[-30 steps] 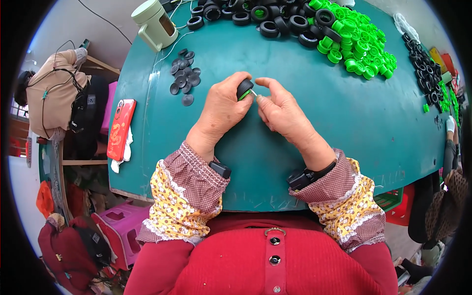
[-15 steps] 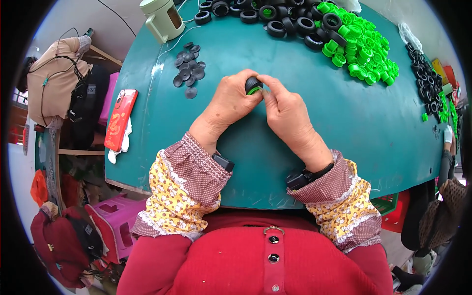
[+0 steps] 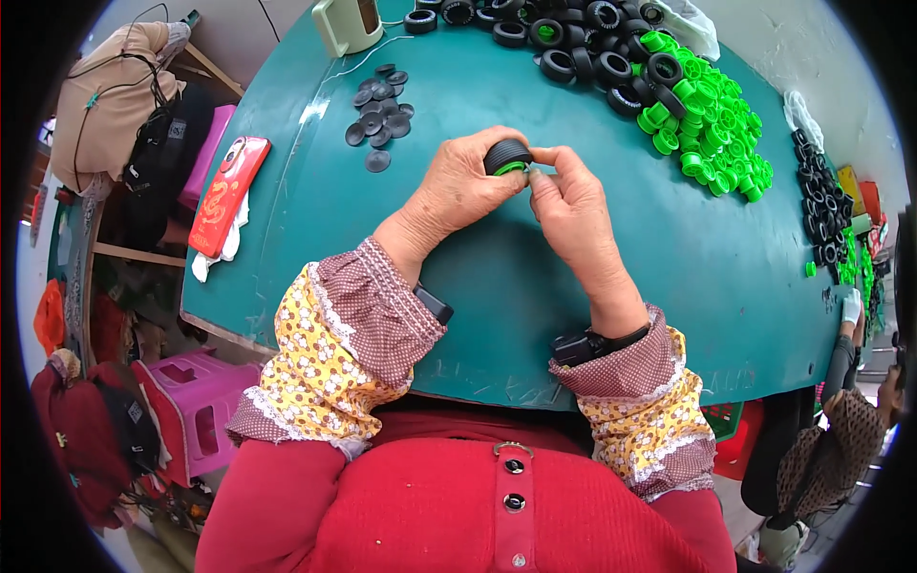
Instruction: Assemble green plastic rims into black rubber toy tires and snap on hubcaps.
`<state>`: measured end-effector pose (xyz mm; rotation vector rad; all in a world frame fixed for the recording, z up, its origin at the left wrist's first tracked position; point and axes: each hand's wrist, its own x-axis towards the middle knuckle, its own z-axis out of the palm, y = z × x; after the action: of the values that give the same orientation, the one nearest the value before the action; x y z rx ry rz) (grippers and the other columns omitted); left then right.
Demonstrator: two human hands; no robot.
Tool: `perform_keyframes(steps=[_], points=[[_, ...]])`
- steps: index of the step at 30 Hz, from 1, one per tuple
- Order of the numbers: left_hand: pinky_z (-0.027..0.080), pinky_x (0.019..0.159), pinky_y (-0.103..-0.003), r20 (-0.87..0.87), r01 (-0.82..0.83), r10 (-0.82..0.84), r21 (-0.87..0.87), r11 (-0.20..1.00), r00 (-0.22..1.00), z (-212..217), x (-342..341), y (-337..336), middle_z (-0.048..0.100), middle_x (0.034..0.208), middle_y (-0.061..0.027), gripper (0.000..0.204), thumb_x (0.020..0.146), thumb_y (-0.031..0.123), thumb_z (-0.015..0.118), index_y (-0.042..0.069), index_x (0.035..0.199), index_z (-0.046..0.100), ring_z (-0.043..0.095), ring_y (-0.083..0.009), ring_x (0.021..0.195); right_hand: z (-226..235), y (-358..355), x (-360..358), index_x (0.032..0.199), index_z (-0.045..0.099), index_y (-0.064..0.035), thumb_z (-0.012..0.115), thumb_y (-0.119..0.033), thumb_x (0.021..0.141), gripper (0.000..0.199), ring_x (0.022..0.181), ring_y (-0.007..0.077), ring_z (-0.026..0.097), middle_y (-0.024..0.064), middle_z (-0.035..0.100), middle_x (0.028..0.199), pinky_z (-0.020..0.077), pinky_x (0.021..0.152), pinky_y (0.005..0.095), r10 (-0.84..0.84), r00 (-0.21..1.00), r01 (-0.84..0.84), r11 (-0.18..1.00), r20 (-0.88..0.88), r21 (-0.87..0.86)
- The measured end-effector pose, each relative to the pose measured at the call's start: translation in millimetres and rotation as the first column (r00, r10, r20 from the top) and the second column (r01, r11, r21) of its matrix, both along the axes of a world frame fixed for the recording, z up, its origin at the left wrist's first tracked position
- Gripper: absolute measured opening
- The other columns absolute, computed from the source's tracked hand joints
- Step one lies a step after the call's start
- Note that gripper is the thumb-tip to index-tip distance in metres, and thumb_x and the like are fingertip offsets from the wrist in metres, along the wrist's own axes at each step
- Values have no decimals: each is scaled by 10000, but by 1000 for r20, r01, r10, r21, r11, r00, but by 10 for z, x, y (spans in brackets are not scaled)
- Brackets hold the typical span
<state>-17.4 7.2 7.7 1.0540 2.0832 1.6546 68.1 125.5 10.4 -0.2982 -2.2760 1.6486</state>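
Note:
My left hand (image 3: 455, 186) is closed around a small toy wheel, a black ribbed tyre (image 3: 507, 152) with a green hub showing at its lower side. My right hand (image 3: 573, 212) has its thumb and forefinger pinched together at the wheel's right edge; what lies between those fingertips is too small to make out. Both hands are above the middle of the green table (image 3: 650, 277). To their left lies a loose group of dark grey discs (image 3: 373, 122). Beyond them on the right is a heap of bright green hubs (image 3: 718, 129), beside a pile of black tyres (image 3: 583, 65).
A red phone (image 3: 227, 196) rests on white tissue at the table's left edge. A cream mug (image 3: 346, 27) stands at the back with a white cord near it. More black tyres (image 3: 818, 191) lie at the far right, near another person's gloved hand (image 3: 852, 306).
The view has shifted slightly. The wheel has turned a little in my left hand, showing more of the tyre's tread. My right fingertips stay at its edge.

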Motion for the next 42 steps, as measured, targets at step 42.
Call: perform_keyframes(steps=[42], points=[[443, 567, -262, -139, 8, -19, -72, 997, 990, -69, -87, 40, 573, 678, -78, 245, 663, 71, 616, 33, 899, 562, 532, -136, 596, 128, -150, 100, 1037, 447, -31, 444, -108, 840, 212, 610, 379, 562, 200, 562, 622, 443, 544, 445, -1, 998, -28, 900, 68, 435]])
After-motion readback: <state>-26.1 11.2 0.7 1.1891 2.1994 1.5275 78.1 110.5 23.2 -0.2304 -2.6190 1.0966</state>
